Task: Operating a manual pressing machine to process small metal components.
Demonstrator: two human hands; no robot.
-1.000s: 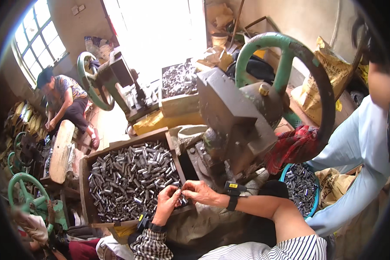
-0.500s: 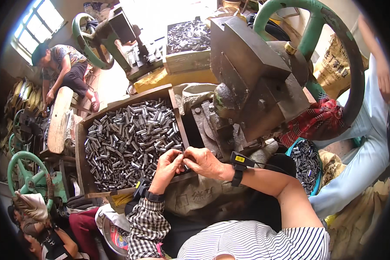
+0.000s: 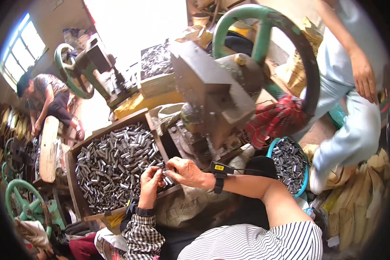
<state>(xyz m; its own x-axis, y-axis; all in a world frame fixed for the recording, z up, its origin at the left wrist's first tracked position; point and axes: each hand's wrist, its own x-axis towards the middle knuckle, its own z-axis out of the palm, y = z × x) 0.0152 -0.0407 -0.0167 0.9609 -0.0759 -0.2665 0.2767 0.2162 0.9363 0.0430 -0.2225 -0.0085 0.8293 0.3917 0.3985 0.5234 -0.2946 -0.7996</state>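
Head view: the left hand [image 3: 150, 184] and right hand [image 3: 187, 172] meet over the near right corner of a wooden box [image 3: 72, 184], thumbs and forefingers drawn together at the tips. Something small and shiny shows at the fingertips, but I cannot tell which hand, if either, pinches it. Under and beyond them, short dark metal pieces [image 3: 117, 164] fill the box from its left edge to its right edge, lying in all directions.

On the right wrist, a black device [image 3: 225, 170] carries a yellow label [image 3: 219, 167] with a few dark characters. A dark band [image 3: 144, 212] circles the left wrist. Just below the near edge of the box lies a dull sack [image 3: 173, 212] printed with large, faded characters, partly creased.

Beside the box's right edge stands a heavy press [image 3: 212, 86] with a green handwheel [image 3: 223, 34]; a red plaid cloth [image 3: 275, 119] hangs by the rim of the wheel. Farther right, more metal pieces lie within the rim of a blue basin [image 3: 307, 171]. Near it stands a person in pale blue trousers [image 3: 349, 130]. Beyond the box's far left corner, another person [image 3: 50, 97] sits bent forward.
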